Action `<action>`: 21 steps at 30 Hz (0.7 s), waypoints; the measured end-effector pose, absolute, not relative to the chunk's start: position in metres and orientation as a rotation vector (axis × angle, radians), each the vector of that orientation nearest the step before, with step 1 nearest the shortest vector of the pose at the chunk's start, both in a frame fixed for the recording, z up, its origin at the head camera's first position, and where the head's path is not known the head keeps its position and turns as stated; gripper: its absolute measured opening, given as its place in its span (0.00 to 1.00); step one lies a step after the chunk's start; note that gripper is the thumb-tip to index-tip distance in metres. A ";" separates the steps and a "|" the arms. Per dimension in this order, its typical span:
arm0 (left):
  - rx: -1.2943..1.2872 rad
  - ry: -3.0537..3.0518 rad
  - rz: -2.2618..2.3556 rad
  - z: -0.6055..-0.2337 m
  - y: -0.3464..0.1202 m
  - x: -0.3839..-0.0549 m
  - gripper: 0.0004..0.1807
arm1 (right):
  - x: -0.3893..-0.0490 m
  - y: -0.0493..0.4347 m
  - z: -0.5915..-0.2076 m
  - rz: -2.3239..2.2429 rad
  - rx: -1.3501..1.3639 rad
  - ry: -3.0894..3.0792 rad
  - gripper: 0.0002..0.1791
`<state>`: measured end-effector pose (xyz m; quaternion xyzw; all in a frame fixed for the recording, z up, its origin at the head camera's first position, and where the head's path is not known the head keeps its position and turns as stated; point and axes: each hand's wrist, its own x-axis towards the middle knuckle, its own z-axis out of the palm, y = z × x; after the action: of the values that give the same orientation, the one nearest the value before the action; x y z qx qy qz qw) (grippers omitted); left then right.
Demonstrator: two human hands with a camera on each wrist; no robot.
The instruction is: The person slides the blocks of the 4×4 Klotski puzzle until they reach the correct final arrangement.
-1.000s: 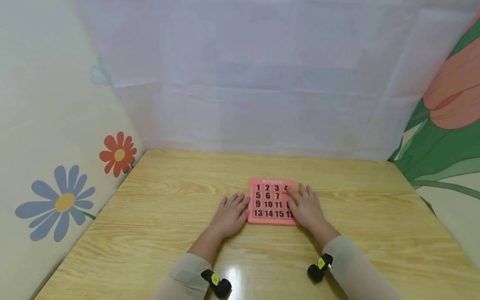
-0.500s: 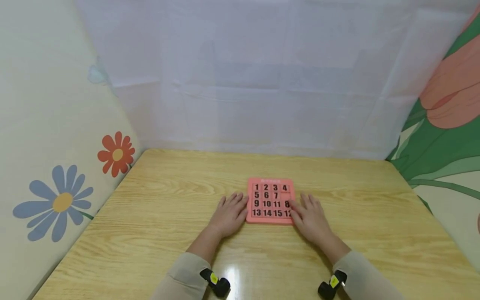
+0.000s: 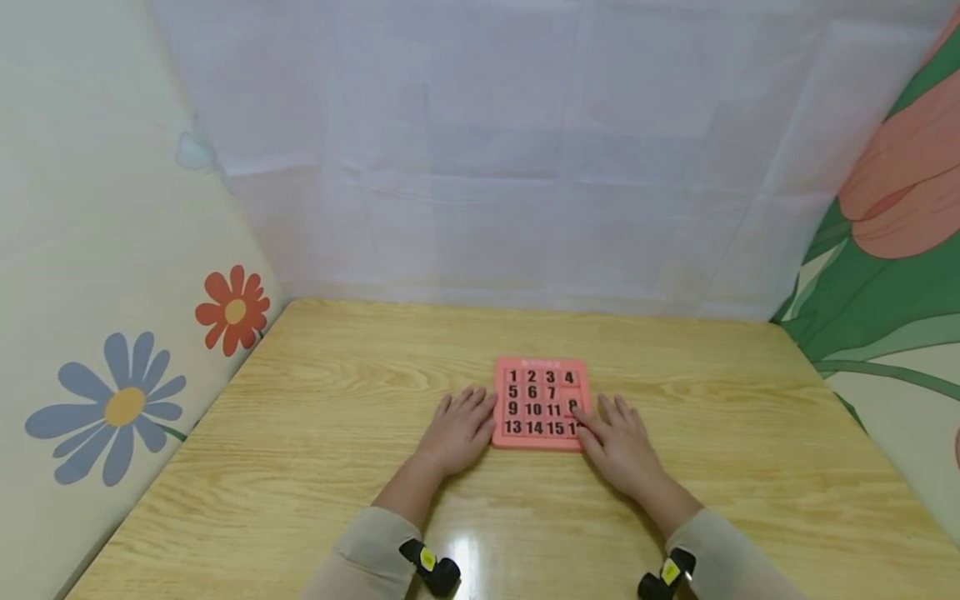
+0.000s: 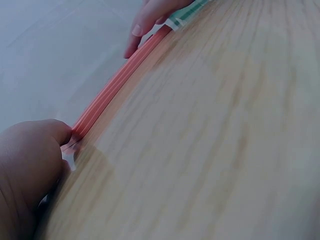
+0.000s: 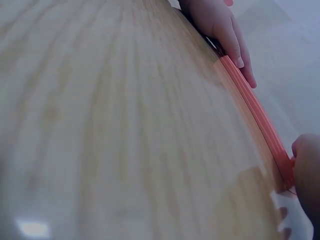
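A pink sliding number puzzle (image 3: pixel 534 444) lies flat on the wooden table, its black numbers facing me. Along its left edge rests my left hand (image 3: pixel 457 433), fingers stretched out. My right hand (image 3: pixel 622 446) lies at the right edge, with its index fingertip touching the lower part of the 8 tile (image 3: pixel 572 405). That tile sits slightly higher than the 9, 10 and 11 beside it. A gap shows right of the 7, below the 4. The finger partly covers the 12. In both wrist views only the puzzle's side (image 4: pixel 107 95) shows.
The wooden table (image 3: pixel 360 358) extends around the puzzle on all sides. A white cloth (image 3: pixel 525 167) hangs behind it, and flower-patterned panels (image 3: pixel 97 250) stand at the left and right. Each sleeve cuff carries a small black camera (image 3: pixel 435 571).
My right hand has drawn back from the 4 tile toward the lower right, and its index finger now touches the 8 tile, which has shifted slightly up. My left hand keeps its place.
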<state>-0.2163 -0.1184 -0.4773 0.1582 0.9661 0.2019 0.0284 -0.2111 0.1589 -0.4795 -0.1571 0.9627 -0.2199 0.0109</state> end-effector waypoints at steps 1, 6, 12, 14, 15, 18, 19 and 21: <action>0.487 2.982 0.624 -0.477 -0.118 -0.216 0.28 | -0.212 0.159 -0.480 -0.687 -0.493 3.003 0.25; 0.481 2.981 0.621 -0.477 -0.119 -0.216 0.28 | -0.220 0.157 -0.481 -0.682 -0.489 3.011 0.25; 0.477 2.979 0.621 -0.478 -0.118 -0.216 0.28 | -0.227 0.154 -0.481 -0.683 -0.452 3.009 0.25; 0.474 2.976 0.620 -0.478 -0.118 -0.216 0.28 | -0.229 0.153 -0.481 -0.680 -0.440 3.007 0.26; 0.474 2.974 0.618 -0.478 -0.118 -0.216 0.28 | -0.230 0.153 -0.481 -0.684 -0.433 3.005 0.26; 0.476 2.975 0.619 -0.479 -0.118 -0.216 0.28 | -0.231 0.152 -0.482 -0.699 -0.429 3.005 0.26; 0.479 2.976 0.621 -0.479 -0.118 -0.216 0.28 | -0.231 0.152 -0.482 -0.706 -0.432 3.007 0.26; 0.475 2.975 0.617 -0.479 -0.119 -0.216 0.28 | -0.229 0.153 -0.482 -0.725 -0.449 3.013 0.26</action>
<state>-0.2157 -0.1188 -0.4792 0.1543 0.9669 0.2005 0.0332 -0.2294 0.1531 -0.4821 -0.1434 0.9622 -0.2317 0.0051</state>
